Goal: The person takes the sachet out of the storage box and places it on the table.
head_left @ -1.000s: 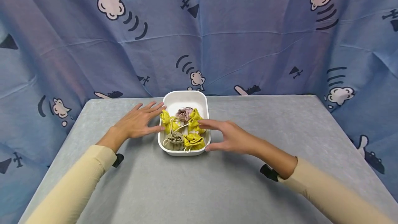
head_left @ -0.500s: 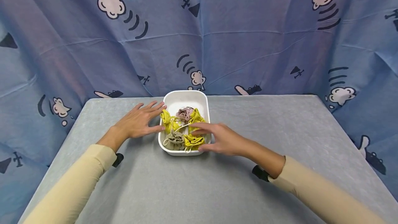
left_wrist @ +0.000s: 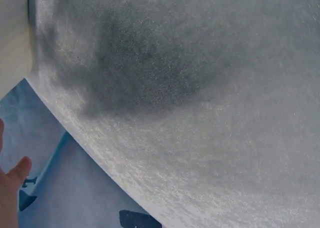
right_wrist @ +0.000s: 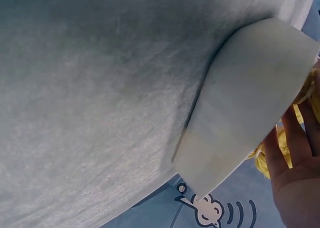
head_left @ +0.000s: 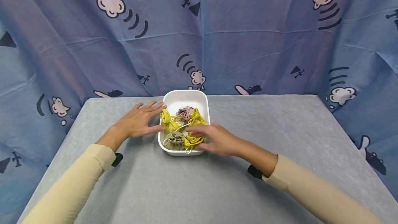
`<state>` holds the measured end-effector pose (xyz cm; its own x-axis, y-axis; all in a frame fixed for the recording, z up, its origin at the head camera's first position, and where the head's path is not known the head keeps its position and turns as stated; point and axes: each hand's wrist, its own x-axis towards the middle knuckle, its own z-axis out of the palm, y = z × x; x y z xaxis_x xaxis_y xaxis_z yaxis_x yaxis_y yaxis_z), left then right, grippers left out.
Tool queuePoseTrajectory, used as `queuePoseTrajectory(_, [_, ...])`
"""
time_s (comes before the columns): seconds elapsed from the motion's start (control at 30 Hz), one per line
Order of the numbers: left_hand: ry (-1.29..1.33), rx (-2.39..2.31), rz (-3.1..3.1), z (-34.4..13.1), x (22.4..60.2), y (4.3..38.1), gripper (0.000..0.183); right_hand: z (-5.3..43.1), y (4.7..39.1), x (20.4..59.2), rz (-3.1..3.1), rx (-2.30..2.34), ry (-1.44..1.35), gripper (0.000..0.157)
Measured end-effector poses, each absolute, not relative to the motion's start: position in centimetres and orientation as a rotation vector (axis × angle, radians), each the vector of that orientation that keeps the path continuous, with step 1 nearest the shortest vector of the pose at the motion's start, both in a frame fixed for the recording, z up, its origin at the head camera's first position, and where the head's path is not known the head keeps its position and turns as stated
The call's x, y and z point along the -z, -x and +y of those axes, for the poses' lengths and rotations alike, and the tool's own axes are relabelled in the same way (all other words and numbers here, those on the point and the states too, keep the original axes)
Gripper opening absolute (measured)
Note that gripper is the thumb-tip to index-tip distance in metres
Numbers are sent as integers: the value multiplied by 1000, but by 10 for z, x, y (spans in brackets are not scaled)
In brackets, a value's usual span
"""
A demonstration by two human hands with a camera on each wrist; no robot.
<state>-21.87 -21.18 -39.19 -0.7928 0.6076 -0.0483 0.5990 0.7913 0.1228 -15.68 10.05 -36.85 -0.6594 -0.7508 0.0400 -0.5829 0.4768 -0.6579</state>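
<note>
A white plastic bin (head_left: pixel 186 94) holds several small drawstring pouches. Three are yellow: a left pouch with white flowers (head_left: pixel 174 123), a back right pouch (head_left: pixel 196 116) and a front right pouch (head_left: pixel 191 141). A beige pouch (head_left: pixel 174 141) sits front left, and a pink pouch (head_left: pixel 184 113) lies behind. My left hand (head_left: pixel 138 121) rests with spread fingers at the bin's left rim. Over the right rim reaches my right hand (head_left: pixel 217 140), thumb and fingers apart on either side of the front right yellow pouch; whether they touch it is hard to tell. The right wrist view shows the right hand's fingers (right_wrist: pixel 295 143) extended over the rim.
The bin stands on a grey cloth-covered table (head_left: pixel 174 189), near its back edge. Behind the table hangs a blue printed curtain (head_left: pixel 248 44). The left wrist view shows mostly tabletop, with the left thumb (left_wrist: pixel 20 170) at its edge.
My right hand has moved left over the bin's rim, its thumb and fingers coming around the front right yellow pouch. The left hand has stayed in place.
</note>
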Motion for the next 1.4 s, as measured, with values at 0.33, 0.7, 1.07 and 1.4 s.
queuePoseTrajectory(0.33, [-979, -165, 2899, -212, 390, 218, 85, 96, 157, 369, 2546, 869, 1178, 52])
queuePoseTrajectory(0.7, [-981, -146, 2896, -211, 390, 219, 86, 98, 155, 366, 2586, 885, 1201, 48])
queuePoseTrajectory(1.07, [-989, -165, 2900, -211, 392, 219, 86, 101, 157, 357, 2604, 891, 1237, 45])
queuePoseTrajectory(1.4, [-998, -154, 2901, -212, 393, 218, 86, 107, 161, 334, 2645, 914, 1229, 49])
